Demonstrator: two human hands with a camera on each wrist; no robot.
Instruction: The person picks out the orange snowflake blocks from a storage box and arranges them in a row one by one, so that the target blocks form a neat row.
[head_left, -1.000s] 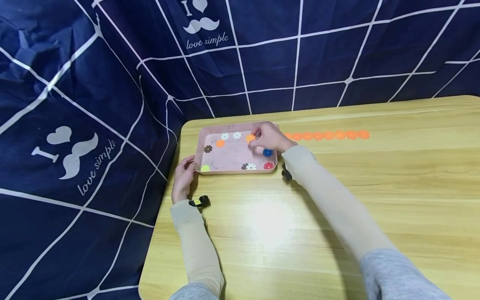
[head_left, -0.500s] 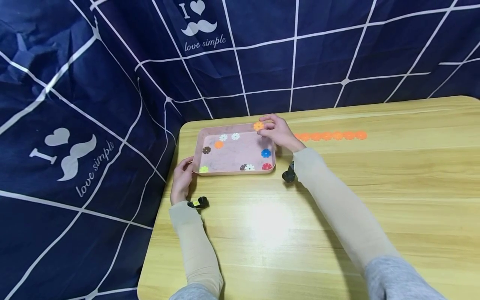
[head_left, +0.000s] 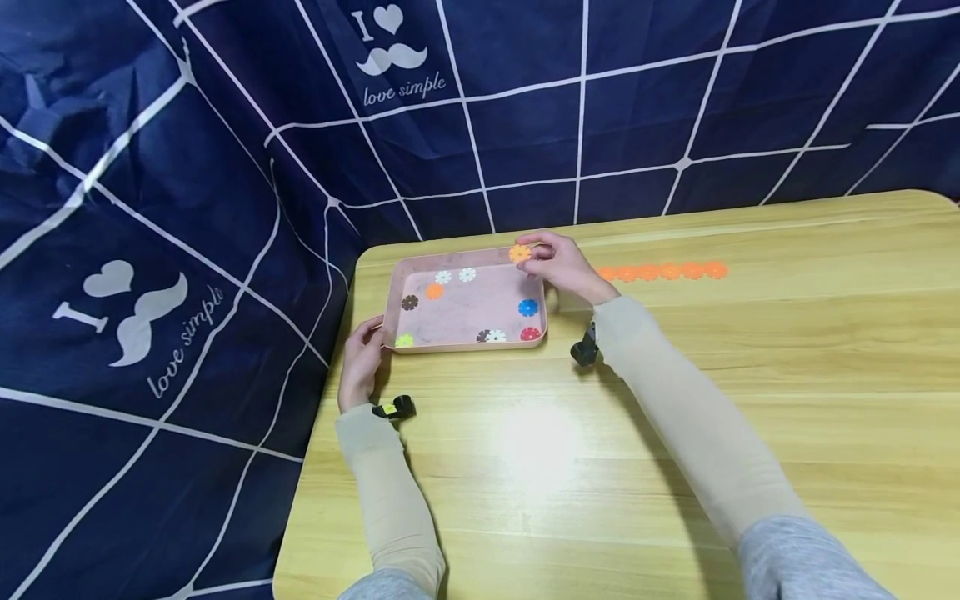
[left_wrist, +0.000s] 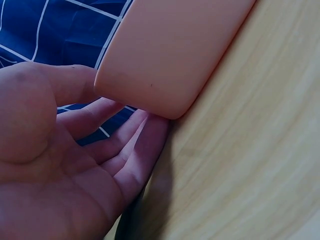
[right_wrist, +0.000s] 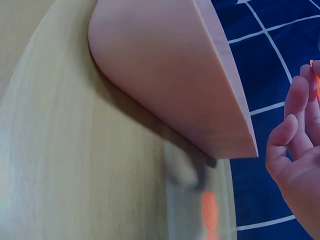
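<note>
- An orange flower piece [head_left: 519, 252] was pinched in the fingertips of the right hand [head_left: 561, 265], just above the far right corner of the pink tray [head_left: 467, 343].
- The left hand [head_left: 359, 361] held the tray's near left corner, its thumb on the rim and its fingers relaxed beneath.
- Other flower pieces, among them a blue one [head_left: 528, 307], lay scattered in the tray.
- A row of orange pieces [head_left: 662, 272] lay on the wooden table [head_left: 675, 417], to the right of the right hand.
</note>
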